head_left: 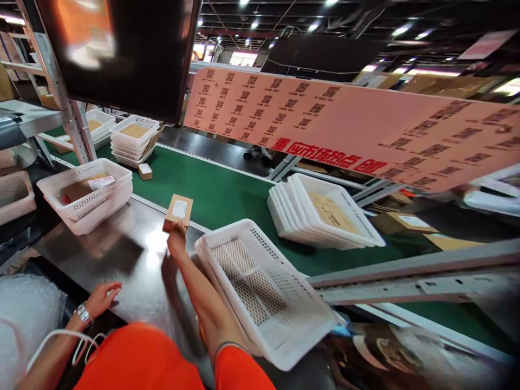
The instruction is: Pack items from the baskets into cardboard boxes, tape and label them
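Observation:
A small brown cardboard box with a white label on top is gripped at its near end by my right hand. It is held at the border between the metal work surface and the green conveyor belt. My left hand, with a metal watch on the wrist, hovers low over the near left edge of the metal surface. Its fingers are apart and nothing is in them. Right beside my right forearm sits a white plastic basket, stacked on another.
On the left stand white baskets with a labelled parcel inside. More stacked baskets and a small box lie on the belt. Tilted baskets are at right. A monitor and pink code board hang overhead.

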A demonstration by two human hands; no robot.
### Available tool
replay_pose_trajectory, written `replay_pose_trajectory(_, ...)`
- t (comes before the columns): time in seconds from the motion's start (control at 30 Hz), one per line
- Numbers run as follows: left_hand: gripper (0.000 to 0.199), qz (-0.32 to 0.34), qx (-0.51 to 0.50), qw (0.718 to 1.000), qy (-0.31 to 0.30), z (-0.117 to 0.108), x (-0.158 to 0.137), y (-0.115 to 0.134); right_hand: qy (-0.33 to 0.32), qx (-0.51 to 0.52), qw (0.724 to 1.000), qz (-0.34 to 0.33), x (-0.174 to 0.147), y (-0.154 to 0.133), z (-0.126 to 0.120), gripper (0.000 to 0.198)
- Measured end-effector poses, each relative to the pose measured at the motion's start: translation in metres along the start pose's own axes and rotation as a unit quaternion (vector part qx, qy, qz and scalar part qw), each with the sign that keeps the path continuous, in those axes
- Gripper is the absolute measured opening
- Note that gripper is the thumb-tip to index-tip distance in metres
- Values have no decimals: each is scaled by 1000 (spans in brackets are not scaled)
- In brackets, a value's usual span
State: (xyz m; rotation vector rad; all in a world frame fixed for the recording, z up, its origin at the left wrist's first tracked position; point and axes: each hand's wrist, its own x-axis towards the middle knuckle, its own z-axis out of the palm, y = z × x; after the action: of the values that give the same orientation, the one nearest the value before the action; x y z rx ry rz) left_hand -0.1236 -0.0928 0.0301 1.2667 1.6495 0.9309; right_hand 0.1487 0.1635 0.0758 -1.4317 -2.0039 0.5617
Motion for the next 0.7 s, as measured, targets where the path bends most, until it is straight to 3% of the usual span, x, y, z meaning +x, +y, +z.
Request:
replay_pose_trajectory(0.07, 54, 0, 22, 1000, -15, 7, 5, 1, 58, 4, 997, -42, -5, 2, -17, 66)
replay_pose_trajectory(0.17, 68, 10, 63, 997, -48, 13, 17, 0, 224, -32, 969, -102, -66, 43, -74, 62)
replay_pose_trajectory(0.2, 68, 18, 74, 995, -61, 14, 22, 0, 284, -66, 954, -64, -97, 64, -100, 61)
replay_pose_trajectory(0.27, 67, 37, 92, 991, -88, 17, 34, 0, 361, -127, 918, 107, -165, 106, -156, 70)
replay_pose_trajectory(0.3, 66, 48, 99, 989, -103, 19, 40, 2, 380, -131, 890, 215, -199, 124, -181, 78)
replay_pose_trajectory(0.37, 65, 71, 115, 982, -132, 24, 54, 6, 371, -37, 835, 404, -256, 147, -216, 87)
replay_pose_trajectory(0.4, 65, 85, 123, 978, -149, 28, 62, 9, 354, 29, 811, 465, -276, 152, -225, 86)
replay_pose_trajectory(0.47, 65, 118, 135, 965, -191, 37, 79, 19, 330, 143, 780, 513, -296, 153, -229, 68)
replay_pose_trajectory(0.6, 58, 189, 161, 931, -267, 57, 111, 47, 393, 223, 747, 488, -282, 148, -217, 24)
replay_pose_trajectory(0.7, 54, 231, 178, 906, -307, 76, 128, 69, 480, 277, 715, 425, -284, 149, -224, 22)
